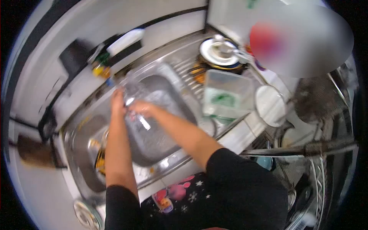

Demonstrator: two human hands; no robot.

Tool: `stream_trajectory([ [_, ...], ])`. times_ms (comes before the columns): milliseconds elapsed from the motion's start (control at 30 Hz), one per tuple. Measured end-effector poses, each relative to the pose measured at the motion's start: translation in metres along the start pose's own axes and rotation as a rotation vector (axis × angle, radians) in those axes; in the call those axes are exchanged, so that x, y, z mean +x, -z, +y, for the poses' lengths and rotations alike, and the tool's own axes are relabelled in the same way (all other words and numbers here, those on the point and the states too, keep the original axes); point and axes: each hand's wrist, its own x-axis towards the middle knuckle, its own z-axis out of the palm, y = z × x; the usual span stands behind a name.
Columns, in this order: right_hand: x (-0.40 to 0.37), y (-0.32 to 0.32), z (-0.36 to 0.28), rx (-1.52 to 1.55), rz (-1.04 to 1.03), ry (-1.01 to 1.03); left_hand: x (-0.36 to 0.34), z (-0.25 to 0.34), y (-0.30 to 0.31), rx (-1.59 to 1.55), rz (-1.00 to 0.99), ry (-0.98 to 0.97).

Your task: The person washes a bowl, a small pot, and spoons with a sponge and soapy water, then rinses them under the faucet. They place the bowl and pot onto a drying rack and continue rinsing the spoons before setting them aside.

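My left hand (118, 99) is at the back of the sink (184, 115), above the divide between its two basins. Close beside it, my right hand (141, 108) reaches in with its fingers curled inward. Between the two hands shows a small shiny, wet spot with a bit of pink, too blurred to name. Water splashes around them, and the right basin below looks wet and foamy. Motion smears the fingers of both hands. In the left basin, partly behind my left forearm, lie dishes and a black and yellow item (100, 161).
On the ridged drainboard stand stacked plates (218, 51) and a clear plastic container (228, 94) with green on it. A white round lid or plate (270, 105) is to their right. Bottles (101, 69) line the back ledge. A blurred grey and red object (303, 42) hangs close at upper right.
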Motion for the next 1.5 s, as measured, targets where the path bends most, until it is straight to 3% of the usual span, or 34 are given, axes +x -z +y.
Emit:
stream_trajectory([
  [33, -0.007, 0.002, -0.005, 0.157, -0.035, 0.002, -0.005, -0.001, 0.000, -0.086, -0.135, 0.037],
  [100, -0.026, -0.001, -0.026, 0.306, 0.138, -0.060, -0.039, 0.017, -0.007, -0.004, -0.294, 0.132],
  [167, -0.028, -0.002, -0.036, 0.357, 0.257, -0.046, -0.061, 0.021, -0.012, 0.257, -0.259, 0.168],
  [233, -0.019, -0.002, -0.032, 0.290, 0.359, -0.040, -0.063, 0.010, -0.017, 0.136, -0.124, 0.102],
  [333, -0.019, 0.000, -0.024, 0.162, 0.152, 0.084, -0.059, -0.003, -0.003, 0.264, -0.163, 0.000],
  [400, -0.026, 0.004, -0.029, 0.169, 0.098, -0.083, -0.063, -0.004, 0.001, 0.372, -0.149, -0.075],
  [500, -0.027, 0.007, -0.029, 0.263, 0.014, -0.173, -0.083, 0.017, 0.002, -0.072, -0.077, 0.143],
  [600, -0.028, 0.006, -0.021, 0.363, -0.077, -0.189, -0.053, -0.005, 0.005, -0.327, -0.051, 0.009],
  [700, -0.026, 0.007, -0.017, 0.373, -0.113, -0.223, -0.043, -0.006, 0.005, -0.317, -0.128, -0.031],
  [733, -0.028, 0.009, -0.018, 0.356, -0.145, -0.223, -0.049, 0.001, 0.004, -0.336, -0.162, 0.044],
  [833, -0.034, 0.003, -0.025, 0.313, -0.070, -0.206, -0.042, -0.005, 0.003, -0.378, -0.144, -0.008],
  [933, -0.028, 0.007, -0.017, 0.142, -0.149, -0.105, -0.065, 0.009, -0.012, 0.081, -0.028, -0.158],
  [1033, -0.026, 0.003, -0.013, 0.051, -0.126, -0.054, -0.071, 0.016, -0.021, 0.118, 0.132, -0.236],
  [1233, -0.027, -0.006, -0.014, -0.069, -0.044, -0.051, -0.057, 0.010, -0.011, 0.178, 0.210, -0.276],
  [1433, -0.028, 0.002, -0.006, 0.015, -0.041, -0.059, -0.067, 0.011, -0.001, -0.085, -0.197, -0.117],
  [1500, -0.030, 0.006, -0.007, 0.050, -0.053, -0.096, -0.066, 0.011, 0.002, -0.121, -0.252, -0.060],
])
